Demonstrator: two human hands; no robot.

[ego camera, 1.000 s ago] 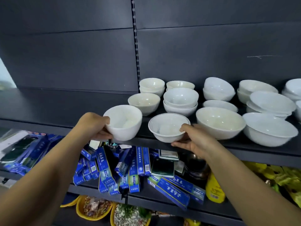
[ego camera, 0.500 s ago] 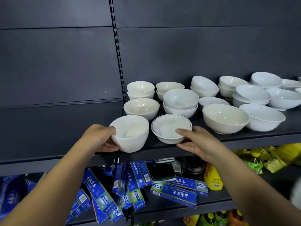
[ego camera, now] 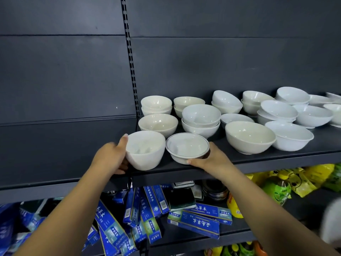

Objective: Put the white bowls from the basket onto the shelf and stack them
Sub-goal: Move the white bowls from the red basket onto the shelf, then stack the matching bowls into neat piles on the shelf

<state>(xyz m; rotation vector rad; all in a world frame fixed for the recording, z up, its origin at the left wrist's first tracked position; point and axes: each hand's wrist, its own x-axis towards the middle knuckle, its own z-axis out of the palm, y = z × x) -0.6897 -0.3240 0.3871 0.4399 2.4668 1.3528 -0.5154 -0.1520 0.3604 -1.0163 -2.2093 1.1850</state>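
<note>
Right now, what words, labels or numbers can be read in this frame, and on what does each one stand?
"云南草本", as far as it can be made out: white characters on the blue boxes, upside down on some.
Barcode digits on those boxes: too small to read.
Yellow bottle label: too blurred to read.
White bowls: no text.

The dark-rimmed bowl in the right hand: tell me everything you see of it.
The dark-rimmed bowl is shallow, white, glossy like ceramic, empty, upright, a thin line circling its rim. It sits at the front of the shelf, right of a plain white bowl. The right hand grips its near side.
</note>
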